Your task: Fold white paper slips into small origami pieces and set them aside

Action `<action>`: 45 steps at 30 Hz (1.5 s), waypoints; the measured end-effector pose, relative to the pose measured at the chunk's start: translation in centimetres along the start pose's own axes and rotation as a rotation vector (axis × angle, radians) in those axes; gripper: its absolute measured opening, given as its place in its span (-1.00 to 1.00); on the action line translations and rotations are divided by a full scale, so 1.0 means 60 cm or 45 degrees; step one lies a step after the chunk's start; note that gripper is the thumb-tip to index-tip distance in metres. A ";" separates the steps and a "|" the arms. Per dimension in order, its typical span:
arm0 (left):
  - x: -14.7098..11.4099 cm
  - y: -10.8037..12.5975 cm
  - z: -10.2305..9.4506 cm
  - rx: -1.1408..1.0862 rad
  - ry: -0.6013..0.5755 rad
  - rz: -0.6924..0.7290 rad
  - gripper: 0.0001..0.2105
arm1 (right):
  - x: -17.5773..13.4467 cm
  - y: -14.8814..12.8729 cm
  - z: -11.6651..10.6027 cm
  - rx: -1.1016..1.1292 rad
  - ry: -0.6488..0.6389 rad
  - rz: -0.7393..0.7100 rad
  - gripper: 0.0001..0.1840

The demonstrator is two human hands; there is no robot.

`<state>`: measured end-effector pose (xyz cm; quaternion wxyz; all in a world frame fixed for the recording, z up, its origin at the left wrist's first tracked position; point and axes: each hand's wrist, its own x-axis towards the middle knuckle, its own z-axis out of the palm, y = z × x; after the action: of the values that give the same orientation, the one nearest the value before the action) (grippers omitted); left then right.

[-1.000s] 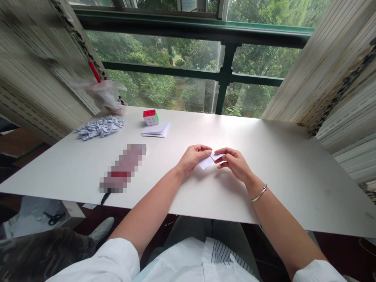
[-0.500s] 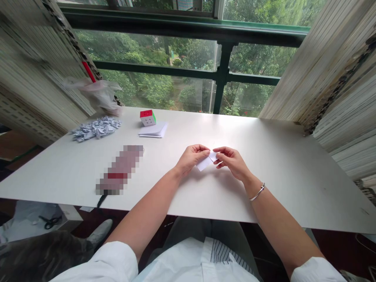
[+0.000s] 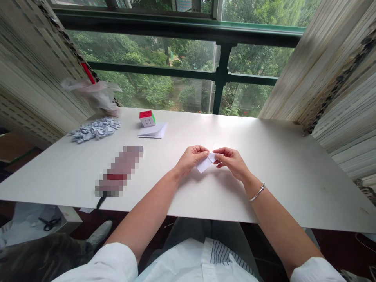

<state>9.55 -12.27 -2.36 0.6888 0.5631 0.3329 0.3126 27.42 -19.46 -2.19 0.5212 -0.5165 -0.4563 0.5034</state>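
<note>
A small folded piece of white paper [image 3: 203, 165] is held just above the table, between my two hands. My left hand [image 3: 191, 159] pinches its upper left part between thumb and fingers. On the other side, my right hand [image 3: 231, 160] grips a short folded end with thumb and forefinger, its other fingers curled beneath. A crease or gap shows across the paper near the right fingertips. The fingers cover part of the paper's upper edge.
On the white table [image 3: 279, 168], a puzzle cube [image 3: 147, 119] stands on folded white sheets [image 3: 155, 131]. Left of these lies a pile of folded paper pieces [image 3: 95, 129] near a plastic bag [image 3: 101, 98]. A blurred-out object [image 3: 120, 170] lies nearer. Scissors [image 3: 49, 223] rest below the table.
My right fingers have shifted slightly along the paper's folded end, and the crease beside them shows more clearly. Both hands keep their hold; the view has tilted a little.
</note>
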 end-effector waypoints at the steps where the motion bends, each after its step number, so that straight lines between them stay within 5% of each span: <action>1: 0.000 0.000 0.000 0.003 -0.003 0.003 -0.72 | 0.000 -0.001 0.000 -0.007 0.001 0.004 -0.65; 27: -0.004 -0.002 0.002 0.154 -0.064 -0.033 -0.70 | -0.005 -0.013 0.006 -0.114 0.092 0.092 -0.66; 45: 0.002 -0.001 -0.014 0.016 -0.160 -0.110 -0.72 | -0.005 -0.017 -0.015 -0.051 -0.063 0.064 -0.61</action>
<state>8.95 -11.74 -2.52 0.7177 0.5709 0.3149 0.2445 28.37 -19.82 -1.19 0.4863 -0.5257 -0.4659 0.5197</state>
